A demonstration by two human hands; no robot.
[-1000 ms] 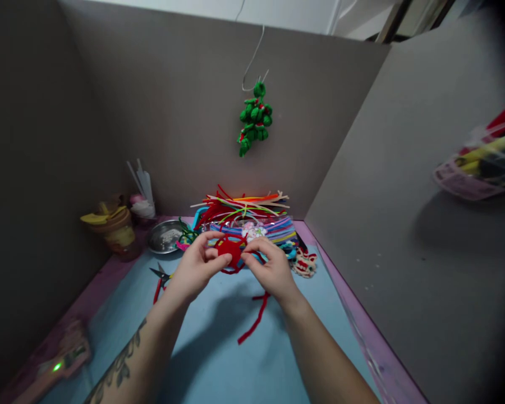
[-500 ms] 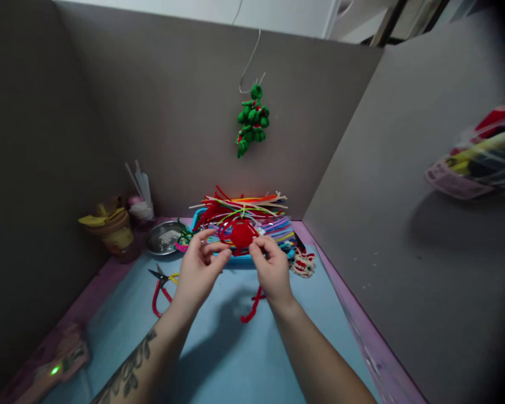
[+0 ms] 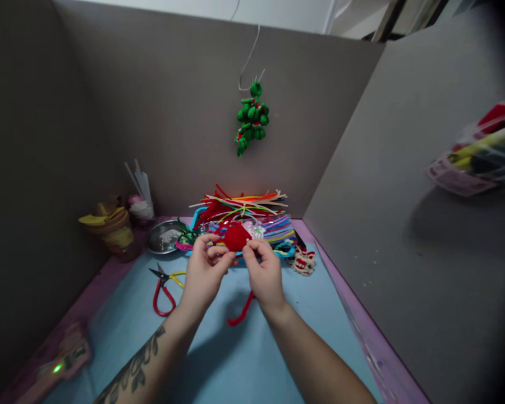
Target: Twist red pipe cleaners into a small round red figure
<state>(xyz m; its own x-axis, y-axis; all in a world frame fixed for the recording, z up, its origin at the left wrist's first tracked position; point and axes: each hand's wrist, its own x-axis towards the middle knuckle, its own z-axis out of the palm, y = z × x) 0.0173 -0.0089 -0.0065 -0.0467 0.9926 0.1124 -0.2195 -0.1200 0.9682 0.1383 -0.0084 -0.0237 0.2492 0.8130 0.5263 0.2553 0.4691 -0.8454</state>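
Observation:
My right hand [image 3: 264, 275] pinches a red fuzzy pipe-cleaner piece [image 3: 236, 238] by its right edge, thumb against forefinger. The piece has a round, flat, densely filled middle. From the left, my left hand [image 3: 206, 269] holds the other edge with curled fingers and thumb; its exact contact is partly hidden. Below my right hand hangs a loose red pipe-cleaner end [image 3: 243, 314], hooked at its tip. Just behind both hands is a blue tray [image 3: 197, 216] heaped with pipe cleaners [image 3: 244, 203] in many colours.
Scissors [image 3: 163, 292] with red and yellow handles lie open on the blue mat [image 3: 303, 336]. A metal bowl [image 3: 154, 241] and a pot [image 3: 113, 233] stand left. A glue gun [image 3: 63, 365] with a green light lies front left. Green ornaments [image 3: 252, 118] hang from a wire above.
The red piece has moved slightly left and down, with my right hand. My left fingers have closed in on its edge. The loose red end has swung left.

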